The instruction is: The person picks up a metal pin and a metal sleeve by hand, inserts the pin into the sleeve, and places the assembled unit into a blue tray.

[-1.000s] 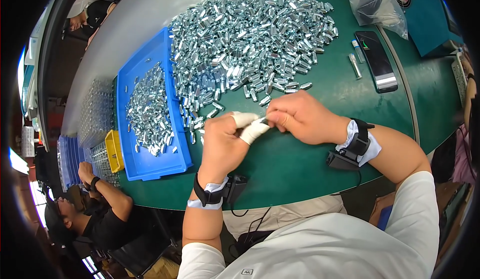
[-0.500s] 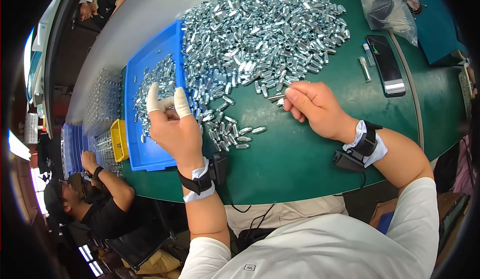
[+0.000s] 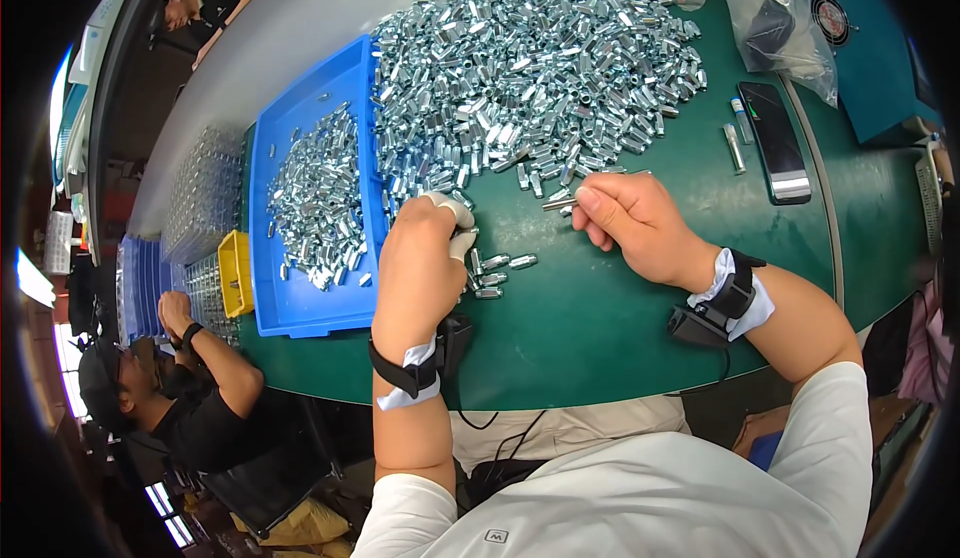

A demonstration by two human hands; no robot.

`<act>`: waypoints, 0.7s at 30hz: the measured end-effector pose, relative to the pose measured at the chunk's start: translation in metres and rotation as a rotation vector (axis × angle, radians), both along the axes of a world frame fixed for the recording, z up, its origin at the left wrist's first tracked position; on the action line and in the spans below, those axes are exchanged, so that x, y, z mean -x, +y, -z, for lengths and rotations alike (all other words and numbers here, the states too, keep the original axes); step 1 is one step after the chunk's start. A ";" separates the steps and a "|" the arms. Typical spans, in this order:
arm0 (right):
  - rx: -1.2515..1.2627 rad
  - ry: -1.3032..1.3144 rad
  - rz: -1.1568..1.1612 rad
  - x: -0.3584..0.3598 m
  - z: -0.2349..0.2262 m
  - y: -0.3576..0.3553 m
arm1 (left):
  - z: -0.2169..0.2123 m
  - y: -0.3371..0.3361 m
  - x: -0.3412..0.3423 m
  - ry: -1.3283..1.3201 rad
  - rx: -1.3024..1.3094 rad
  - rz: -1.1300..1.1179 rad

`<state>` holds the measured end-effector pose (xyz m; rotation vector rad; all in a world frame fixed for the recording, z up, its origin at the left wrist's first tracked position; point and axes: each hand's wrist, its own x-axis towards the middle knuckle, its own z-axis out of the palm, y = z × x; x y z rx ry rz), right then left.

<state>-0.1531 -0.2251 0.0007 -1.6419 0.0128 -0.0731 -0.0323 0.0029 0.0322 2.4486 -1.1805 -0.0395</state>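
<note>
Back from over the blue tray, my left hand had dropped to the few loose metal sleeves on the green mat, taped fingertips curled, grip hidden. My right hand pinched one sleeve at the big pile's edge. I judged I was mid-sorting; next called for a clean pickup. That tray held a smaller heap.

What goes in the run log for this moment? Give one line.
left hand: at loose metal pieces | right hand: pinching metal piece | heap, blue tray on green table
</note>
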 end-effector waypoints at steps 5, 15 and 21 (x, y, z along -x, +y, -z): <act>0.008 0.000 -0.003 0.001 0.000 0.000 | -0.003 -0.021 0.013 0.276 0.229 -0.071; 0.074 -0.070 -0.023 -0.001 0.003 0.000 | 0.002 -0.032 0.032 0.527 0.502 -0.057; 0.157 -0.147 0.014 -0.004 0.010 0.004 | -0.001 -0.032 0.031 0.240 0.423 0.051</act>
